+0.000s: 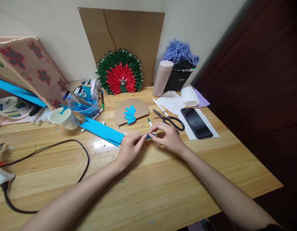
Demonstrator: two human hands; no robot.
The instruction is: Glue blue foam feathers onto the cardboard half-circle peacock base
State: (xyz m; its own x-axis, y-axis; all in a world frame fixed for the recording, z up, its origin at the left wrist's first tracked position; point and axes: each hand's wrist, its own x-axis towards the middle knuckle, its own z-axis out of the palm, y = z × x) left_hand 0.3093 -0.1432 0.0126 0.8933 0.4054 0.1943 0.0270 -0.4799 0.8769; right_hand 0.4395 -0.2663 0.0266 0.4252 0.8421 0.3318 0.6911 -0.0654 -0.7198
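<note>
My left hand (pixel 131 148) and my right hand (pixel 168 138) meet above the table. Their fingertips pinch a small blue paper piece (pixel 148 136) from both sides, most of it hidden by the fingers. Just left of my left hand lies a folded blue paper strip (pixel 102 130). Behind the hands is a rounded cardboard piece (pixel 118 112) with several blue paper petals (pixel 130 115) on it. Black-handled scissors (pixel 171 122) lie behind my right hand, and a green-tipped marker (pixel 150 122) is close to its fingers.
A phone (pixel 196 123) rests on white paper at the right. A paper cup (pixel 64 118) and a tub of blue scraps (pixel 87 109) stand left. At the back are a red and green petal peacock (pixel 119 75), a bottle (pixel 162 78) and a cardboard sheet (pixel 134 35). A black cable (pixel 87 154) loops left.
</note>
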